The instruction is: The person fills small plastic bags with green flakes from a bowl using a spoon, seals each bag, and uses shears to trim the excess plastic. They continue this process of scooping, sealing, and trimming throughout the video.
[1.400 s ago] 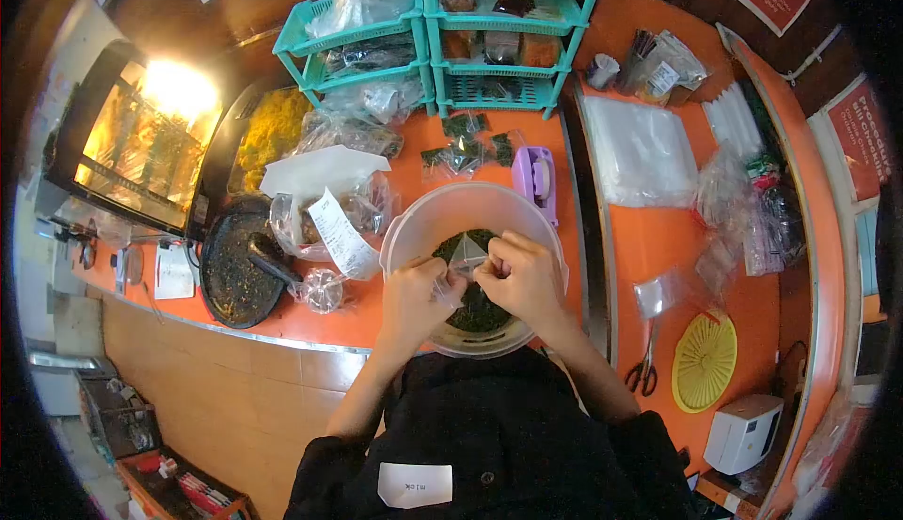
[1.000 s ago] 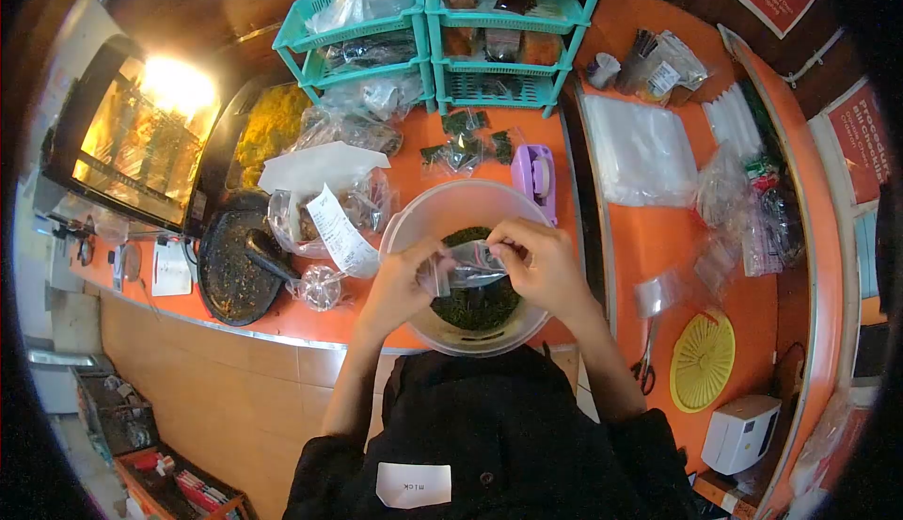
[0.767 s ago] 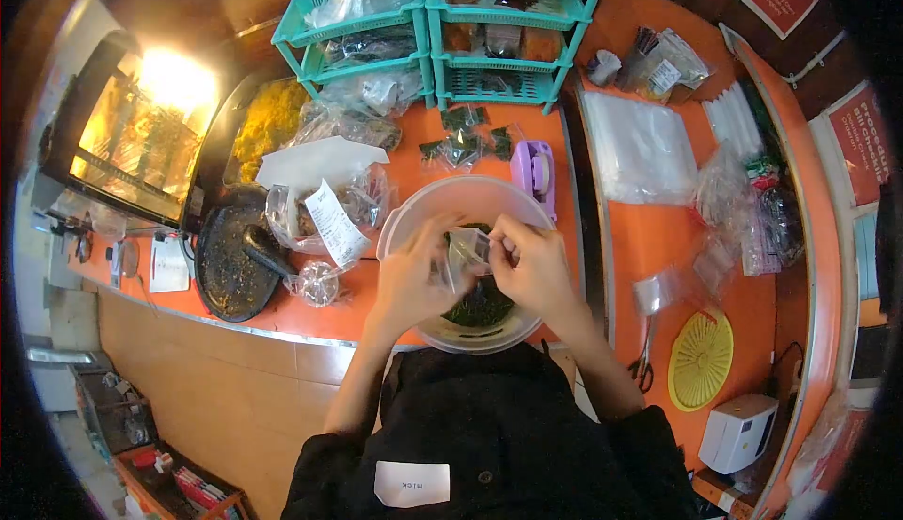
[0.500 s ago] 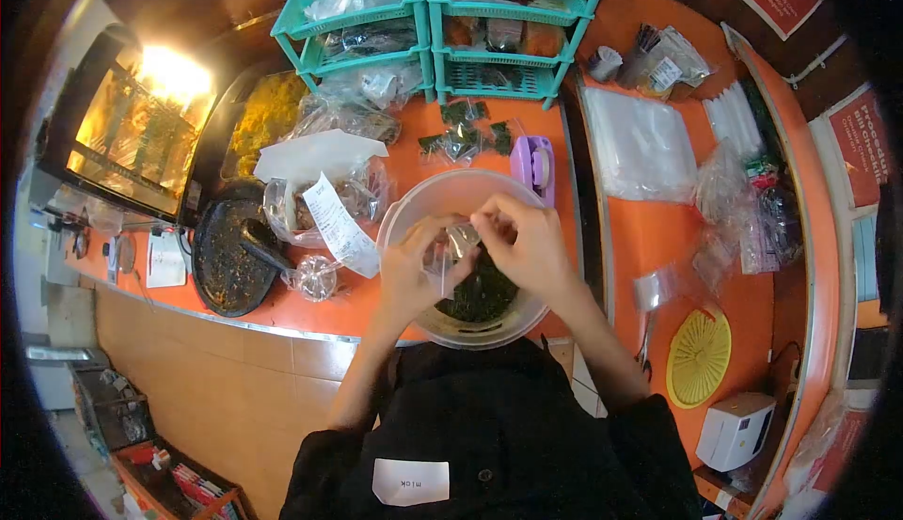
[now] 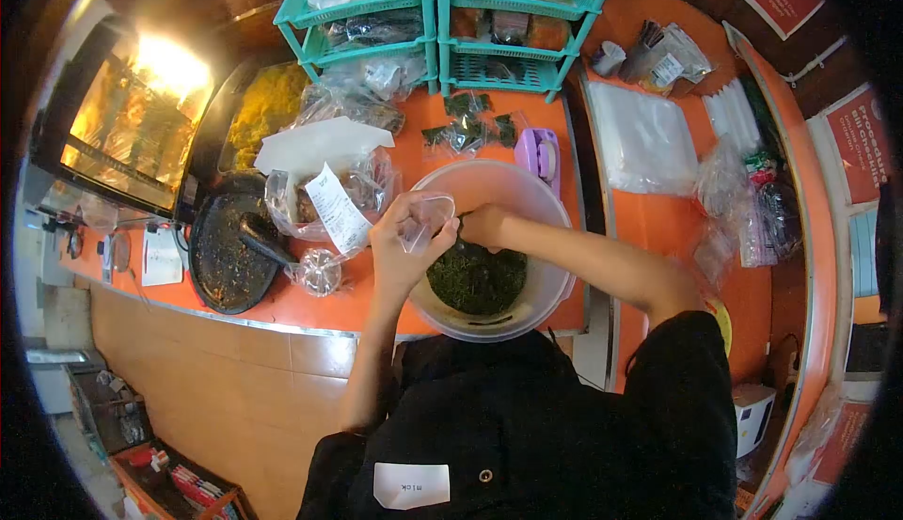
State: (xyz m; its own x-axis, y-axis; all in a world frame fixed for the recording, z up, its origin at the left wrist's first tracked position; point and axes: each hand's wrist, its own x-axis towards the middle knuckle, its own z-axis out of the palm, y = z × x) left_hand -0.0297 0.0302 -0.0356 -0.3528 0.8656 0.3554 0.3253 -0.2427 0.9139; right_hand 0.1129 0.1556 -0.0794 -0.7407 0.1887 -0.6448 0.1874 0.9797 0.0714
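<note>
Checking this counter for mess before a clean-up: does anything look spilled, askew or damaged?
Nothing looks spilled or broken. One oddity: the big bowl of green leaves sits at the counter's front edge and seems to overhang it slightly. The left hand holds a small clear bag at its rim; the right hand reaches inside.

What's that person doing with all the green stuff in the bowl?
A person stands at an orange counter over a big pale bowl of dark green flakes. Their left hand holds a small clear bag open at the bowl's edge. Their right hand is down in the bowl, on the flakes, right beside the bag's mouth. Some little packets with dark green in them lie on the counter behind the bowl.
</note>
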